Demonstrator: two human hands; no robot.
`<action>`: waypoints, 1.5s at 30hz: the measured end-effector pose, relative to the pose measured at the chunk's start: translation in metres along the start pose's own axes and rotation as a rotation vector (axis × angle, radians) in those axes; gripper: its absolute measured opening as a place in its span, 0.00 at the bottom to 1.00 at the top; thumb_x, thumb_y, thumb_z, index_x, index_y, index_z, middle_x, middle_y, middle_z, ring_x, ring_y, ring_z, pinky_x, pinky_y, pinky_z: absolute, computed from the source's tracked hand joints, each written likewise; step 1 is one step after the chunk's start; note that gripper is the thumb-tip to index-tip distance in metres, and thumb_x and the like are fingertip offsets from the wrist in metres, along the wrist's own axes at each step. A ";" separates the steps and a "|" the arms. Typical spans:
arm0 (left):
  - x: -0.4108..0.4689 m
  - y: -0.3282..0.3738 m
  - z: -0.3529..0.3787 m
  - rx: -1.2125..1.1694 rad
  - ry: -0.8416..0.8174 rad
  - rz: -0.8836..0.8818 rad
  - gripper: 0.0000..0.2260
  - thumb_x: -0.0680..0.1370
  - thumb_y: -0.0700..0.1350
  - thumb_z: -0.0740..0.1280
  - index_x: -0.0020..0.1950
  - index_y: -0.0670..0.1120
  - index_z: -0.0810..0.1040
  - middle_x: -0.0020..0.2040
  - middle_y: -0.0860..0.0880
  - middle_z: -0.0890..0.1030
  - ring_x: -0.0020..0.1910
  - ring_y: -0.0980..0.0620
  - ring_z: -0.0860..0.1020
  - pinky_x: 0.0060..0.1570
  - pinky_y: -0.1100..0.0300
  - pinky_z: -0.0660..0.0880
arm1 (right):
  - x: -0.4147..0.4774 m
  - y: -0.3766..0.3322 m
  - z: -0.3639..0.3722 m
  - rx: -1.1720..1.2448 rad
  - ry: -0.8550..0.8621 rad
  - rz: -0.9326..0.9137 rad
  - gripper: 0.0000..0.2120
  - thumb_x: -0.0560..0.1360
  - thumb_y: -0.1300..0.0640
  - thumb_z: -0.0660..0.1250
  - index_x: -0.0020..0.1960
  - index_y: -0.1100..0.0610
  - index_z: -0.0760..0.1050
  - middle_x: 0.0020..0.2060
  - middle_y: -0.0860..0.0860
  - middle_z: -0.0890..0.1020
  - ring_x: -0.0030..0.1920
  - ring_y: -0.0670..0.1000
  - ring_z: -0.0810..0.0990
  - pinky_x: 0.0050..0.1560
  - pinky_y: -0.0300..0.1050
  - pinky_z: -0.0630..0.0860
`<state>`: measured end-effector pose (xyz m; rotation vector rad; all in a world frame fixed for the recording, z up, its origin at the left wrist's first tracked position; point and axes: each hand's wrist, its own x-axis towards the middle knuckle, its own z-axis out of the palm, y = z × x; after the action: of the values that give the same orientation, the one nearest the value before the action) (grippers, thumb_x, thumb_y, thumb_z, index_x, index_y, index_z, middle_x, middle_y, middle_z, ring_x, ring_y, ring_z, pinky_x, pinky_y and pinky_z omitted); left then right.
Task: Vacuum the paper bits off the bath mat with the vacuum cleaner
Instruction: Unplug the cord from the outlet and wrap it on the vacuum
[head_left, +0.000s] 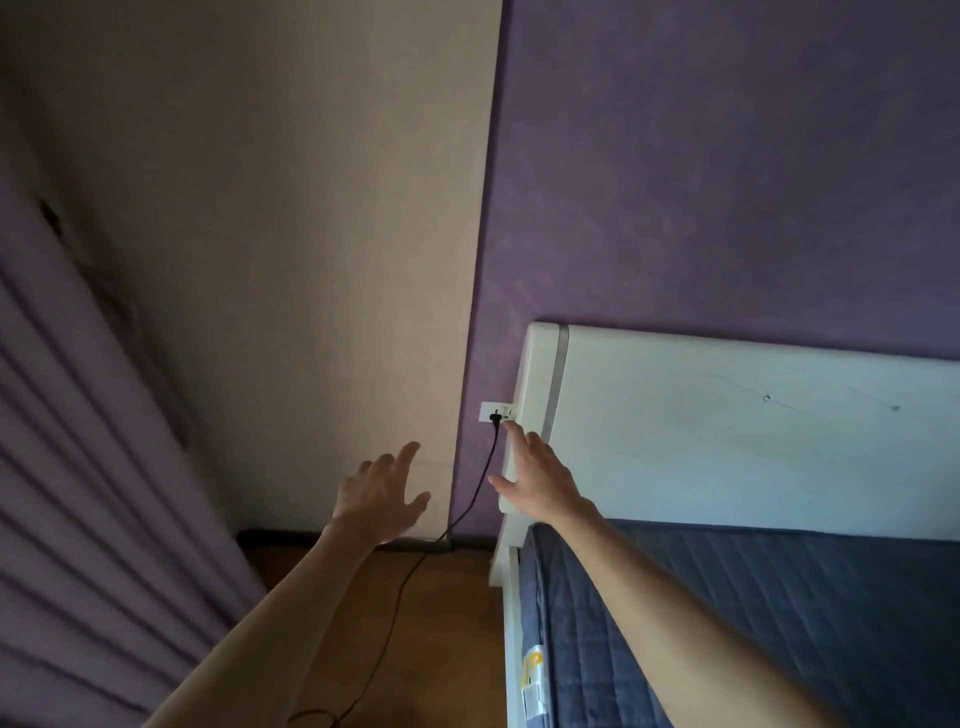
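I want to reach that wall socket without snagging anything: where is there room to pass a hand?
Bare wall lies left of the cord, up to the room corner. The wood floor between cord and bed frame is open too. Crowded: the socket, hemmed by plug, headboard and right hand.

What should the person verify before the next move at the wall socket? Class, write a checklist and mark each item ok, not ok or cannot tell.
1. Plug in the wall socket: ok, it appears seated.
2. Cord unsnagged: ok, it hangs down the wall to the floor.
3. Right hand free: ok, fingers straight, holding nothing, one fingertip beside the socket.
4. Left hand free: ok, open, holding nothing.
5. Vacuum cleaner ready: cannot tell, out of view.
6. Bath mat and paper bits located: cannot tell, out of view.
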<state>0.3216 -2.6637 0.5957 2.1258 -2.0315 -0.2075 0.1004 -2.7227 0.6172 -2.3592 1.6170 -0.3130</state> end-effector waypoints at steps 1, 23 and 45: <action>0.017 0.000 0.006 0.009 -0.012 -0.011 0.32 0.79 0.62 0.61 0.78 0.54 0.53 0.67 0.47 0.75 0.63 0.46 0.76 0.60 0.50 0.76 | 0.017 0.009 0.005 0.004 -0.011 0.005 0.37 0.78 0.45 0.67 0.80 0.53 0.52 0.69 0.57 0.72 0.66 0.57 0.76 0.58 0.52 0.80; 0.225 -0.001 0.161 -0.020 -0.280 -0.092 0.32 0.79 0.61 0.61 0.79 0.53 0.54 0.64 0.47 0.75 0.62 0.47 0.76 0.60 0.50 0.75 | 0.207 0.137 0.120 0.129 -0.173 0.129 0.37 0.80 0.46 0.66 0.80 0.54 0.50 0.72 0.57 0.70 0.70 0.57 0.73 0.63 0.51 0.75; 0.238 -0.003 0.309 -0.411 -0.437 -0.072 0.25 0.81 0.52 0.65 0.76 0.50 0.64 0.70 0.49 0.75 0.67 0.49 0.75 0.64 0.57 0.72 | 0.265 0.126 0.226 0.350 0.093 0.428 0.26 0.82 0.55 0.63 0.74 0.64 0.61 0.59 0.60 0.80 0.59 0.58 0.81 0.55 0.46 0.78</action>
<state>0.2644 -2.9142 0.3020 2.0100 -1.8942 -1.0828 0.1572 -2.9918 0.3701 -1.7182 1.8767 -0.5661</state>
